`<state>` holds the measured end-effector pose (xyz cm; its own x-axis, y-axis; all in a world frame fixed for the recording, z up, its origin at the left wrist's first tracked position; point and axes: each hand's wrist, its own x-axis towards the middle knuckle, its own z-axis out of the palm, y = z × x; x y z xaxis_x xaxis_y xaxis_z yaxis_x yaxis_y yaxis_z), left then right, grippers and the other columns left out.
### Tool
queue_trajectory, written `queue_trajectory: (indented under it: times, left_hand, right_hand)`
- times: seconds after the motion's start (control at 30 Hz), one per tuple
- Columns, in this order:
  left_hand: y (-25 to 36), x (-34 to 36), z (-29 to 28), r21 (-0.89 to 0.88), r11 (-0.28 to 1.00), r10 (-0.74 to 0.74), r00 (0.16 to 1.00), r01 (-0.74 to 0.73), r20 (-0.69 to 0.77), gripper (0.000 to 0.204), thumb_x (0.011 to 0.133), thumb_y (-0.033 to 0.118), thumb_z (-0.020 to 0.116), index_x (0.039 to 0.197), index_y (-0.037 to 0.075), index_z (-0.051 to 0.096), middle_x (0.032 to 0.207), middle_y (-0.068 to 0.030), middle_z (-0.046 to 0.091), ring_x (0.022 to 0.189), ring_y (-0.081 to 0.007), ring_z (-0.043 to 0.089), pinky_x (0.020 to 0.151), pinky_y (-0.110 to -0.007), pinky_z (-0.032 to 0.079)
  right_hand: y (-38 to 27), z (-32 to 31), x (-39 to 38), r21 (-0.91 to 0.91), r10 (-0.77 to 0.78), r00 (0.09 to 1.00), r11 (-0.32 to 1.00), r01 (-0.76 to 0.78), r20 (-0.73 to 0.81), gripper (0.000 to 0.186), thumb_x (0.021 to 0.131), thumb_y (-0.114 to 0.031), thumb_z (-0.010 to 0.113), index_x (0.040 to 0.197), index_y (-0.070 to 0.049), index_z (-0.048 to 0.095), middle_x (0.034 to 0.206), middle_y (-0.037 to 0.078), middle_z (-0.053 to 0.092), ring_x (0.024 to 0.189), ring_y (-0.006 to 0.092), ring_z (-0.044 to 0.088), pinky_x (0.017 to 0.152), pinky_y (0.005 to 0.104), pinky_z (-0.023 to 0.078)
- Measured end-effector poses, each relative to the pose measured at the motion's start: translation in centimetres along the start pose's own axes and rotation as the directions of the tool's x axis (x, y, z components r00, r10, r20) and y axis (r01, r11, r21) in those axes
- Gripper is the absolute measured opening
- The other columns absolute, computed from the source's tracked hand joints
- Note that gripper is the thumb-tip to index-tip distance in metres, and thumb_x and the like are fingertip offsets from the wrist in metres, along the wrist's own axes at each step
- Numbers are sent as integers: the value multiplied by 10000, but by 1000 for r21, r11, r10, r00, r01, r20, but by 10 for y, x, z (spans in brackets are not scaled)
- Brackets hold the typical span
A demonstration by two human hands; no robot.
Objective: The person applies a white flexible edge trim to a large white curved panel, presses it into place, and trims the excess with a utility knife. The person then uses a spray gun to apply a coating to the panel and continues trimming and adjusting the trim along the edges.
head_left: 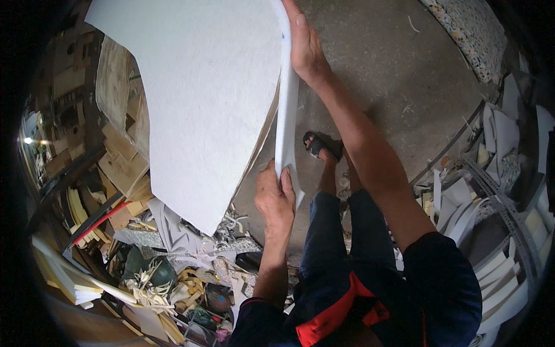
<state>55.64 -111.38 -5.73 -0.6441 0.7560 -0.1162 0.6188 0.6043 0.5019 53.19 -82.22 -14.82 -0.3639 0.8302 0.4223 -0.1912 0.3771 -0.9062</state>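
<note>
A large white panel with a cut, angular outline (196, 104) fills the upper middle of the view. Along its right side runs a thick, rounded white edge (282, 127), with a narrow gap and a pale brown layer showing beside its lower part. My right hand (306, 49) grips this edge near the top, fingers partly hidden against it. Lower down, my left hand (273, 196) is closed round the same edge, thumb on the near side. Whether the edge is a separate strip or a folded part of the panel, I cannot tell.
My sandalled foot (315, 144) stands on the grey concrete floor (381, 69). Wooden boards (118, 156) and heaped offcuts (162, 272) lie to the left, a red bar (101, 222) among them. A speckled foam sheet (468, 34) is at upper right, white scraps (500, 266) below it.
</note>
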Motion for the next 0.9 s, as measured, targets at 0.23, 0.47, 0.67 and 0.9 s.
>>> queue_trajectory:
  times: [0.23,0.47,0.67,0.9]
  left_hand:
    - [-9,-29,-12,17,991,-134,990,135,-42,221,929,66,649,1146,22,641,952,-207,618,827,-385,651,725,-451,524]
    - [-25,-41,-29,66,994,-86,994,90,-60,209,942,86,653,1146,43,639,961,-206,610,837,-393,650,718,-457,520]
    - [-44,-42,-42,86,994,70,998,-69,-2,243,925,45,653,1168,44,640,973,-190,621,860,-382,641,732,-452,520]
    - [-79,-51,-56,36,957,284,955,-288,87,368,914,8,637,1278,17,577,966,-191,622,859,-373,617,730,-453,519]
  right_hand:
    - [-7,9,-20,-12,54,996,998,-55,-69,661,1086,-402,167,1535,66,294,1582,253,336,1486,350,307,1228,413,222]
    - [-22,23,-53,-35,45,992,998,-49,-118,715,1068,-487,148,1576,13,204,1602,295,231,1513,422,195,1242,502,175]
    - [-31,38,-80,-105,33,979,993,-55,-203,725,1066,-500,129,1589,1,162,1625,278,182,1525,413,156,1249,494,146]
    - [-53,55,-111,-92,162,959,978,-188,-233,765,1054,-545,106,1598,-7,94,1650,257,103,1542,394,77,1257,482,86]
